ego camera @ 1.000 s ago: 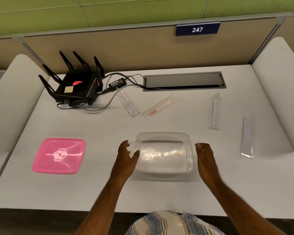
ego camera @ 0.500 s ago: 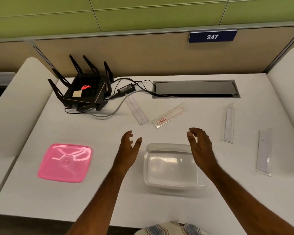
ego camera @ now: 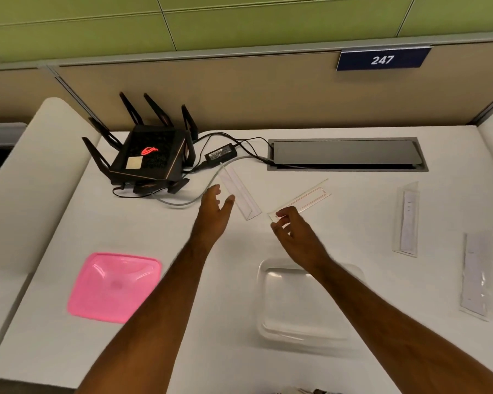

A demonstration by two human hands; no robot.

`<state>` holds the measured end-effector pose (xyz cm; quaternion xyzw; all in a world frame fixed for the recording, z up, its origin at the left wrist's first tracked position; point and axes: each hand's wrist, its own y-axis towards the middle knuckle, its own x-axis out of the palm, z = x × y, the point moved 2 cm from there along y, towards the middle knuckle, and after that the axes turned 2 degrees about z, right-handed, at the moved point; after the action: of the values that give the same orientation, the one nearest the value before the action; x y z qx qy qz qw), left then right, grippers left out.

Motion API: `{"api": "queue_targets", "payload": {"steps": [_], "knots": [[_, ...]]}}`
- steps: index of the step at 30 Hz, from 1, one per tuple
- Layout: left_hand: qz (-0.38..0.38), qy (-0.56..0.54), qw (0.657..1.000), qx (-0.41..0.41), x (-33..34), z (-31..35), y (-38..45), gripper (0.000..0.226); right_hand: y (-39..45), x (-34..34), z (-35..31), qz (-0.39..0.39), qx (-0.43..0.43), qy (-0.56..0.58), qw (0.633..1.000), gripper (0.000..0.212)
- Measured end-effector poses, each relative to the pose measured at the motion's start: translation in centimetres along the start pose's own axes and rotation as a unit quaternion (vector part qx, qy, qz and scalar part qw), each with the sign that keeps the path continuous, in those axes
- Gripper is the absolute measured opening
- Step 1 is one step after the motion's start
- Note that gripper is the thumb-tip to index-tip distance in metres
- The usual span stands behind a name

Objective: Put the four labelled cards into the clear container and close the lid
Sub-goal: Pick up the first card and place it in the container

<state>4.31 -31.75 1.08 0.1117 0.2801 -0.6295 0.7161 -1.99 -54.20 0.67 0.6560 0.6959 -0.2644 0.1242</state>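
Observation:
The clear container point(ego camera: 293, 334) stands open and empty near the front of the white desk; my right forearm crosses its far rim. Its pink lid point(ego camera: 114, 285) lies flat to the left. A red-bordered card point(ego camera: 305, 199) lies beyond the container, and my right hand point(ego camera: 295, 233) pinches its near end between thumb and fingers. A clear-sleeved card point(ego camera: 239, 191) lies left of it; my left hand point(ego camera: 214, 211) hovers open just beside its near end. Two more sleeved cards point(ego camera: 406, 220) point(ego camera: 474, 277) lie at the right.
A black router point(ego camera: 148, 157) with upright antennas, its power brick point(ego camera: 221, 154) and cables sit at the back left, close to the clear-sleeved card. A grey cable hatch point(ego camera: 345, 153) is set into the desk at the back. Partition walls rise behind and at both sides.
Both hands left the container's sides and reached forward. The left one now sits by the clear-sleeved card; the right has closed on the red-bordered card's end. The camera tilted forward.

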Motion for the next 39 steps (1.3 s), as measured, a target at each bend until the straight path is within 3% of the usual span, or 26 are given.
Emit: {"api": "queue_targets", "payload": {"steps": [8,15,21,34,39], "knots": [[-0.014,0.067,0.997,-0.048,1.2,-1.2,8.7,0.061,5.8,5.2,0.2,-0.120,0.065,-0.003,0.991,0.044],[-0.020,0.079,0.994,-0.068,1.6,-0.7,11.9,0.070,7.8,7.6,-0.7,-0.133,0.131,0.013,0.982,0.057],[-0.024,0.084,0.994,-0.061,1.7,0.4,13.7,0.074,8.1,8.3,-0.8,-0.134,0.141,0.074,0.978,0.043],[-0.055,0.074,0.994,-0.053,2.9,-0.8,15.6,0.062,9.7,8.7,0.2,-0.140,0.122,0.066,0.980,0.018],[-0.041,0.051,0.997,-0.039,2.0,-0.8,15.1,0.061,9.0,8.4,-0.5,-0.125,0.059,0.030,0.990,0.013]]}}
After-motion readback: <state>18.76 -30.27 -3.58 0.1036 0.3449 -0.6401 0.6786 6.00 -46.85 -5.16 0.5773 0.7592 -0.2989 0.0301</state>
